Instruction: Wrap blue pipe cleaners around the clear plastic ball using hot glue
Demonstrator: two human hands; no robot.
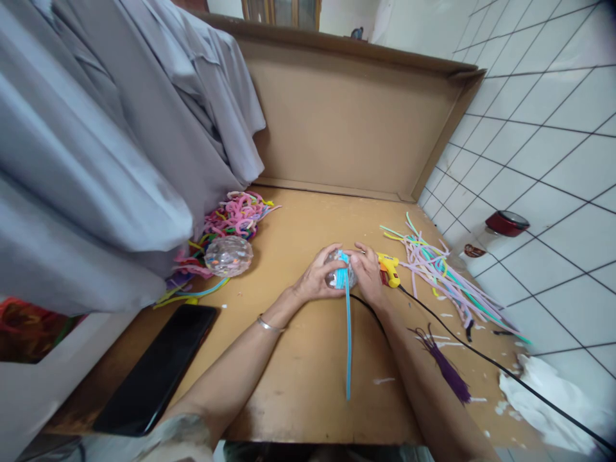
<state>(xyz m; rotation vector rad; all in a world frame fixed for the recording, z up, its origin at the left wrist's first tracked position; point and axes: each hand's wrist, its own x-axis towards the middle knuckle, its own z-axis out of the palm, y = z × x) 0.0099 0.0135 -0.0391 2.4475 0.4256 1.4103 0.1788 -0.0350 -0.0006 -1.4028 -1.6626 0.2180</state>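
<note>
My left hand (318, 277) is closed around a small clear plastic ball (332, 280), its thumb lying across the front. Bright blue pipe cleaner (341, 274) covers part of the ball in rows. A loose length of blue pipe cleaner (348, 346) hangs from it toward the table's front edge. On the ball's right side, my right hand (367, 273) presses with bent fingers at the blue pipe cleaner; its fingertips partly hide what they pinch. Just beyond that hand lies a yellow glue gun (391, 269), its front end hidden behind the fingers.
A larger clear ball (229, 256) sits left beside tangled pink pipe cleaners (238, 215). Straight pipe cleaners (437, 273), a purple bundle (447, 369), a red-lidded jar (474, 247) and white tissue (543, 398) lie right. A black phone (156, 369) rests left; a black cord (481, 353) crosses right.
</note>
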